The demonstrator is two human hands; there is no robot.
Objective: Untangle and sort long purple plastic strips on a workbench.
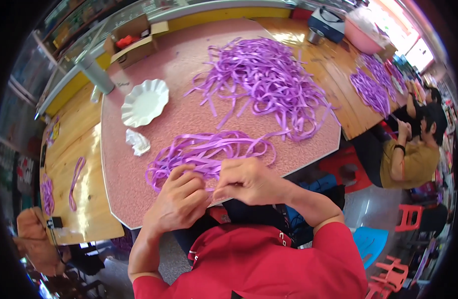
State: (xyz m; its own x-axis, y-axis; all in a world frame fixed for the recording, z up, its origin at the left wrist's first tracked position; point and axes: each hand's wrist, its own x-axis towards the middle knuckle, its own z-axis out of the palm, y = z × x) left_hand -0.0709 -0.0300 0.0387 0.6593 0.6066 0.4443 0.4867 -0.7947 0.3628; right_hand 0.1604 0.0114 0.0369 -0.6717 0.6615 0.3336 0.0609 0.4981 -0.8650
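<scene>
- We note the left hand (176, 197) and right hand (246, 180), fingers pinched on purple ribbon strips (209, 152)
- Strips fan beyond the fingertips across the pink table (179, 112)

One head-worn fisheye view looks steeply down, close over the pink table (139, 189).

Two hands work at the near edge, the left hand (178, 197) and the right hand (246, 180). Four heaps of purple ribbon lie about: a near bundle (209, 149), a big far pile (269, 82), and two piles far right (371, 92). One white scalloped plate (145, 102), one crumpled paper (138, 141), one cardboard box (134, 42).
</scene>
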